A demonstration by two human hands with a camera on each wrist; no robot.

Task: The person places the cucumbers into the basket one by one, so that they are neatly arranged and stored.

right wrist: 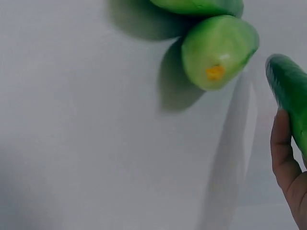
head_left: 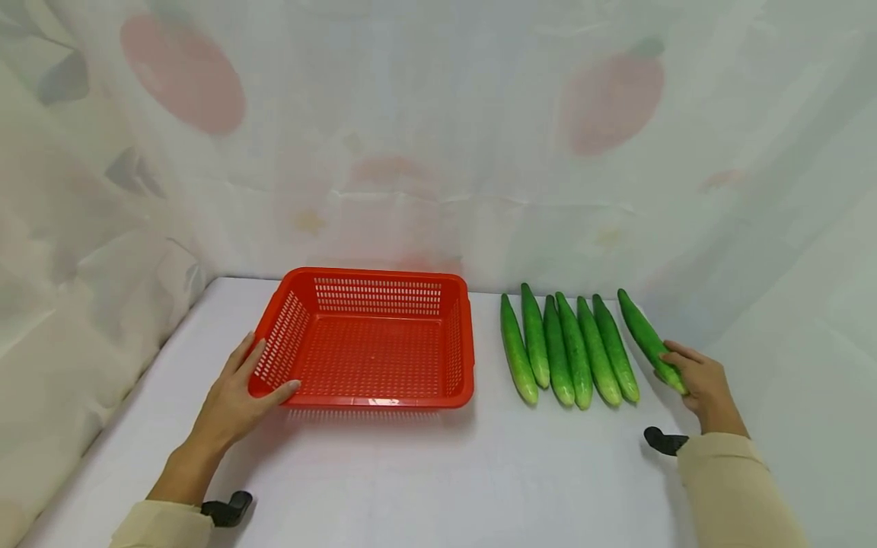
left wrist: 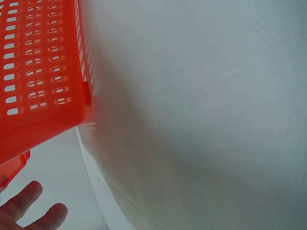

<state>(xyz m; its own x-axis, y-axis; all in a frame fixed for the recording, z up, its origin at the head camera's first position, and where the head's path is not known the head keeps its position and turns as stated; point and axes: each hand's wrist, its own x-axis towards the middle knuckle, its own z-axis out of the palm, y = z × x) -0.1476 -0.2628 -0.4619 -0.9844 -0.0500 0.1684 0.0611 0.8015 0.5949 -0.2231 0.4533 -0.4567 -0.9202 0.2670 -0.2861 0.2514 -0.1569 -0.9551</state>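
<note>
At the left front corner of a red plastic basket, my left hand has its fingers spread along the left side and its thumb lying at the front rim. In the left wrist view, two straight fingers show below the basket. My right hand grips a green cucumber near its paler end, at the right of the table. The right wrist view catches the held cucumber at its right edge, thumb against it. A row of several cucumbers lies between the basket and this hand.
White cloth covers the table. Behind it hangs a pale curtain with fruit prints, and more sheeting closes in both sides. A black wrist strap with a mount sits on each forearm.
</note>
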